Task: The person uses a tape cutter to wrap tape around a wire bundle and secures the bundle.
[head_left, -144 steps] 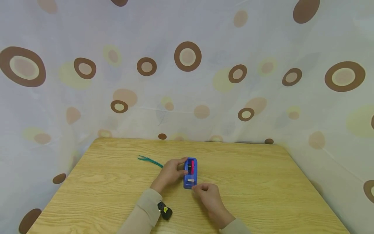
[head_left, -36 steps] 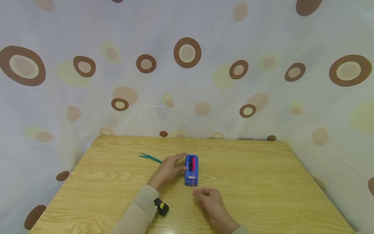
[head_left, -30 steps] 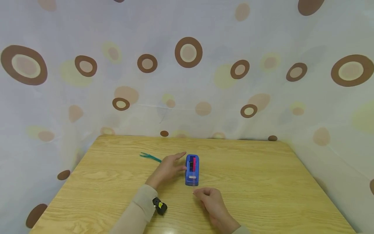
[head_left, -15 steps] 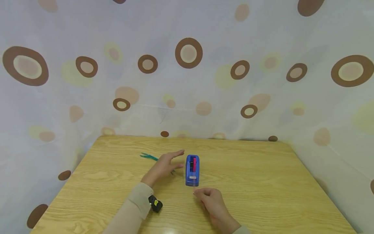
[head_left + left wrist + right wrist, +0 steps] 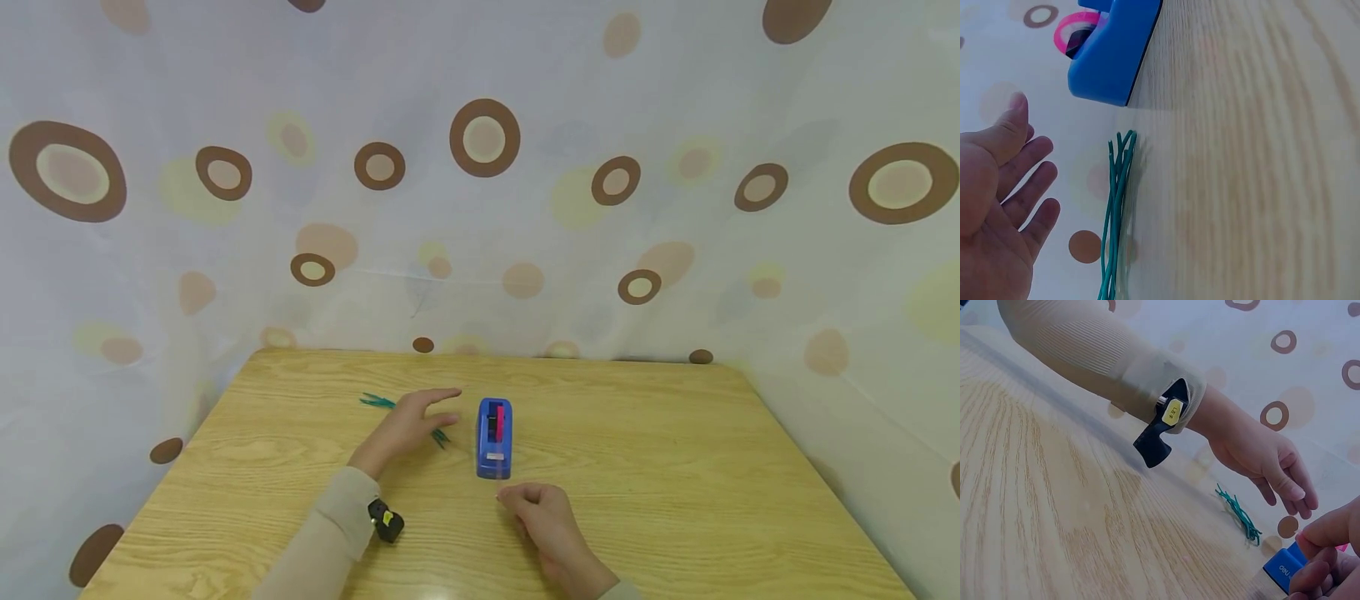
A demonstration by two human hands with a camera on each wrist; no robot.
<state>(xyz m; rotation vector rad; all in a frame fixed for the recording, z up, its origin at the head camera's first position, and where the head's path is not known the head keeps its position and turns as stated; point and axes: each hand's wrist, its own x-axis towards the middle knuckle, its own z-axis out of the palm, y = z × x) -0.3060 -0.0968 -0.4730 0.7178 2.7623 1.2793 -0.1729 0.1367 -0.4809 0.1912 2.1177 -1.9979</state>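
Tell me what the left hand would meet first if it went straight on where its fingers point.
Most likely the blue deli tape dispenser, across a gap from the left hand. The hand looks raised, though, and depth is unclear, so it might pass over the dispenser or past its far end.

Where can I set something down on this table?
Right of the blue tape dispenser and right hand, the table is bare; also between its left edge and the left sleeve. The middle is crowded: the left hand hovers over green strands left of the dispenser.
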